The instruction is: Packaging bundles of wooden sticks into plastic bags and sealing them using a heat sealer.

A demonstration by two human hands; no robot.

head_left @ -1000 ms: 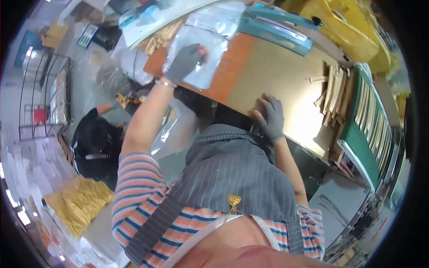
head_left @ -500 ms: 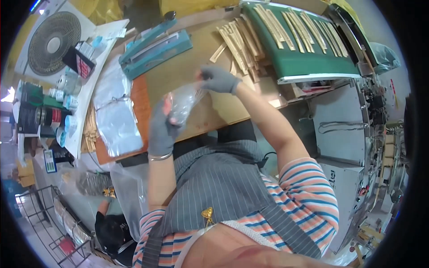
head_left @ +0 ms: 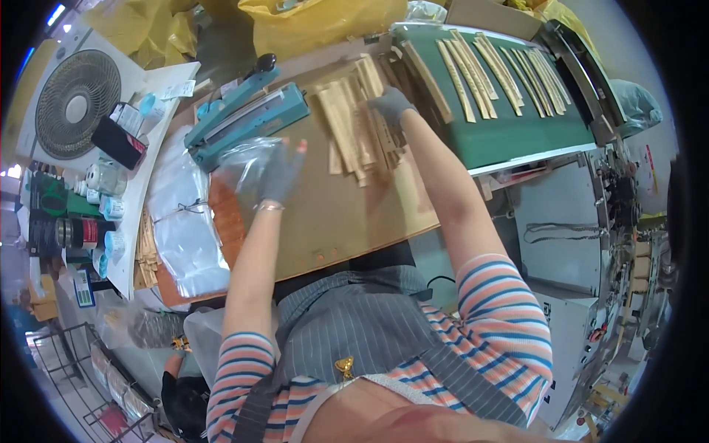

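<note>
My left hand (head_left: 283, 173), in a grey glove with bare fingertips, is above the brown work board (head_left: 295, 236). A clear plastic bag (head_left: 244, 159) hangs at its side, seemingly pinched by the fingers; both are blurred by motion. My right hand (head_left: 391, 105), also gloved in grey, lies against a loose pile of thin pale wooden strips (head_left: 340, 125). Its fingers curl over the pile's right side, and the fingertips are partly hidden among the strips. Just beyond the bag stands a teal bag sealer (head_left: 251, 122) with a long arm.
A stack of clear bags (head_left: 185, 247), tied with a cord, lies at the left. On the right is a green belt (head_left: 473, 133) with rows of wooden strips. A white shelf (head_left: 148, 173) carries a fan (head_left: 77, 107), a phone (head_left: 118, 144) and jars. Another person (head_left: 185, 406) is at lower left.
My hands have moved apart. The left went up with the bag toward the sealer; the right reached forward to the wooden strips, whose pile has shifted left.
</note>
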